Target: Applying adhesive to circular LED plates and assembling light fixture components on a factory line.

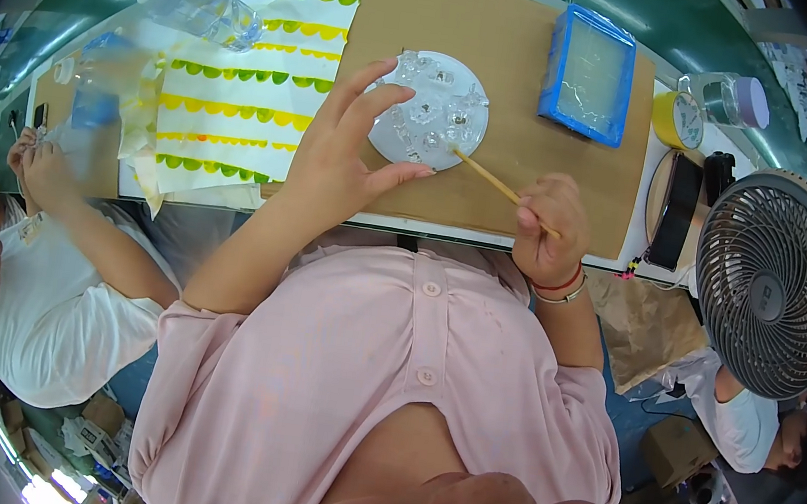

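Note:
A round white plate (391,146) lies on brown cardboard in front of me, with several small clear glittering pieces (425,108) spread over it. Fingers apart, my left hand (341,144) curves around the plate's left side; its thumb is near the lower rim and nothing shows between thumb and fingers. A thin wooden stick (489,179) is pinched in my right hand (552,228). The stick's far tip reaches the plate's lower right part, beside the clear pieces. Whether the tip touches a piece is too small to tell.
A blue-framed tray (552,99) with a pale inside stands right of the plate. White sheets with yellow and green scallops (239,111) lie left. Bottles (202,8), a tape roll (677,119), a phone (675,213) and a fan (770,287) surround the work area. A person (65,301) sits left.

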Tool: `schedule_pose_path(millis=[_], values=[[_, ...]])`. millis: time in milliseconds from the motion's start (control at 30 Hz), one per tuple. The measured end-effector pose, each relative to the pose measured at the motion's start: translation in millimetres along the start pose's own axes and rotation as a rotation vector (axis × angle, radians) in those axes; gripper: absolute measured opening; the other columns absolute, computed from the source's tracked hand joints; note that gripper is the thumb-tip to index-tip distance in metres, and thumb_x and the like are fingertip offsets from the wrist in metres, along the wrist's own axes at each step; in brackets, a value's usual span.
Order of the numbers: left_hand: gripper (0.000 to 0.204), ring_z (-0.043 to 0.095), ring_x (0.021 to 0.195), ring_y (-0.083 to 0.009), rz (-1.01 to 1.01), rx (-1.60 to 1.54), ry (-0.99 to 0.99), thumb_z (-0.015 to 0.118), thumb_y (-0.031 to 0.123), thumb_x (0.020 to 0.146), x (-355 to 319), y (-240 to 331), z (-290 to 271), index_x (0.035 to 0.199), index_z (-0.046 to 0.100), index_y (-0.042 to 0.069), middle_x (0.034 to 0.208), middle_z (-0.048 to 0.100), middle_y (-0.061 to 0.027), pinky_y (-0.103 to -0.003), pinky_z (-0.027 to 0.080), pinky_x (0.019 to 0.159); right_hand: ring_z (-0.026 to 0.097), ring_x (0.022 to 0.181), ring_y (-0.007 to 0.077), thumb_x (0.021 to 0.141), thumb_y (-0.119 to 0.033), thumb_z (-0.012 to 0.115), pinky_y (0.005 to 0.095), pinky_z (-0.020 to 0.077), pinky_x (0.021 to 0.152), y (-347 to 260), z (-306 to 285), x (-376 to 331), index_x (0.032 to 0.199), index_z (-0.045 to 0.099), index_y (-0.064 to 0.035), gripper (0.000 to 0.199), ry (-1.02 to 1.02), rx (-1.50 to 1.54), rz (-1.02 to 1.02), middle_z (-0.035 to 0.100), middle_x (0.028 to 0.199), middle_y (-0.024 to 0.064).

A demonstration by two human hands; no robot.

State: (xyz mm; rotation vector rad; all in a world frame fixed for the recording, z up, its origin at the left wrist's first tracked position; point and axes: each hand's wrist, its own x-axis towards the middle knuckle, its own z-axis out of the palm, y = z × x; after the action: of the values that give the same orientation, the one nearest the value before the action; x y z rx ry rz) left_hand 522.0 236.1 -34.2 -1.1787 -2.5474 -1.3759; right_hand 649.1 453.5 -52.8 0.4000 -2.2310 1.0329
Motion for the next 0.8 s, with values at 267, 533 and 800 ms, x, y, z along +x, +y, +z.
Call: schedule_pose_path(millis=[267,533,800], values=[[0.069,0.048,0.119,-0.0329,0.01,-0.027,0.034,0.087,0.02,0.061,-3,-1,5,0.12,0.053,0.013,0.137,0.044,-0.0117,-0.041,0.047,0.093,0.056,0.064,0.0272,0.087,-0.009,0.064,0.0384,0.0476,0.066,-1,-2,-4,0.091,0.055,-0.0046,0.011,0.011,-0.005,0.024,0.06,0.076,0.0095],[0.07,0.044,0.121,-0.0325,-0.006,-0.082,0.107,0.089,0.021,0.059,-7,-3,20,0.12,0.053,0.014,0.134,0.043,-0.0126,-0.042,0.044,0.096,0.055,0.062,0.0276,0.087,-0.008,0.064,0.0381,0.0469,0.064,-7,-1,-9,0.09,0.055,-0.0042,0.01,0.055,-0.027,0.057,0.059,0.073,0.0096],[0.073,0.048,0.115,-0.033,0.025,-0.043,0.183,0.09,0.022,0.058,-6,0,30,0.12,0.052,0.014,0.131,0.042,-0.0158,-0.041,0.045,0.092,0.057,0.064,0.0252,0.089,-0.002,0.056,0.0391,0.0486,0.067,-13,-2,-3,0.09,0.053,-0.0022,0.003,0.015,-0.076,0.063,0.059,0.073,0.0108]])
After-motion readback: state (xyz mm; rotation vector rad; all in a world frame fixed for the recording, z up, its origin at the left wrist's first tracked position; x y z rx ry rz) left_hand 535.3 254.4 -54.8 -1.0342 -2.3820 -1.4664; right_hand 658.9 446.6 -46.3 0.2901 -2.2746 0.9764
